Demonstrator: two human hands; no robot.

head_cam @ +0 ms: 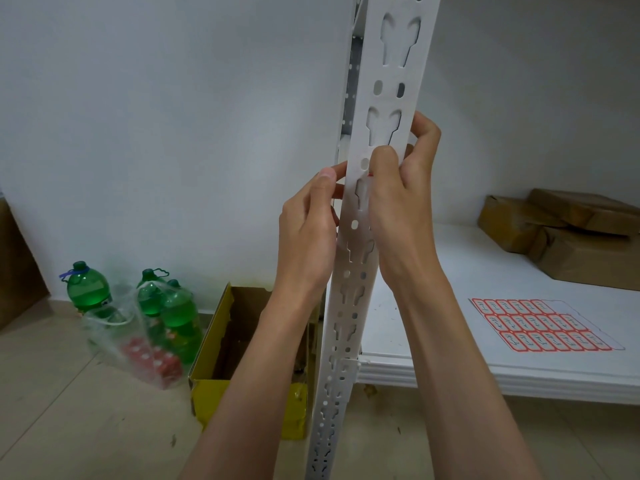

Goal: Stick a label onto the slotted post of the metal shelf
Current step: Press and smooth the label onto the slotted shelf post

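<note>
Both forearms rise to the white slotted post (375,140), one hand on each side. The right hand (403,206) curls round the post's right edge, its thumb pressing a red-edged label (370,175) against the front face. The left hand (308,230) pinches the left edge between thumb and fingers.

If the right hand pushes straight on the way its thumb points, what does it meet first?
The right hand would likely press straight into the face of the slotted post, where a red-edged label peeks out beside its thumb. Depth is unclear.
</note>
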